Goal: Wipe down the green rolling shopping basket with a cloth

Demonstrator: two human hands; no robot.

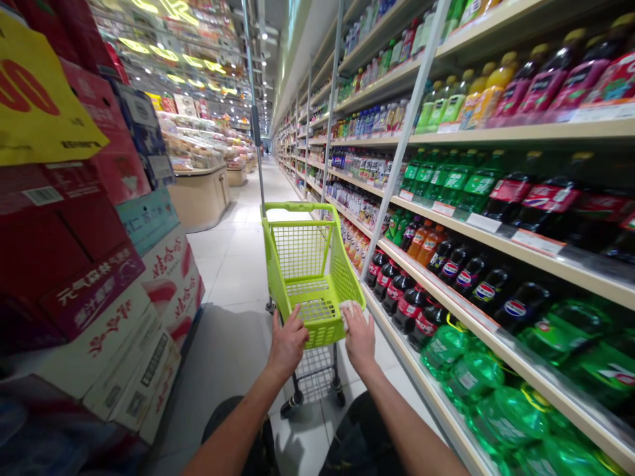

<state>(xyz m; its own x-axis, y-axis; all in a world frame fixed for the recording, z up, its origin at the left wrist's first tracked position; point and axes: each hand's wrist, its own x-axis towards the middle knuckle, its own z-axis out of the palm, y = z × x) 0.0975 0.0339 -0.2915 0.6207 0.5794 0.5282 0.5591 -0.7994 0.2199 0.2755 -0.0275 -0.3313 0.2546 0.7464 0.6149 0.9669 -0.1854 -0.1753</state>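
Note:
A lime-green shopping cart [350, 277] stands in front of me, its basket of plastic mesh set on a dark wheeled frame. At the near left corner of the basket is my left hand [288, 340]. Its thumb and fingers are apart and nothing shows in it; whether it touches the rim I cannot tell. My right hand [361, 338] is at the near right corner, its fingers pressing a crumpled whitish cloth [345, 315] against the basket. Part of the cloth is hidden under the fingers.
On the right, long shelves [496, 228] hold rows of drink bottles, with large green bottles [503, 416] low beside the cart. Stacked cartons [119, 317] line the left. A pale tiled aisle [243, 231] runs ahead past a rounded display counter [198, 198]. A thin upright pole [255, 125] rises behind the cart.

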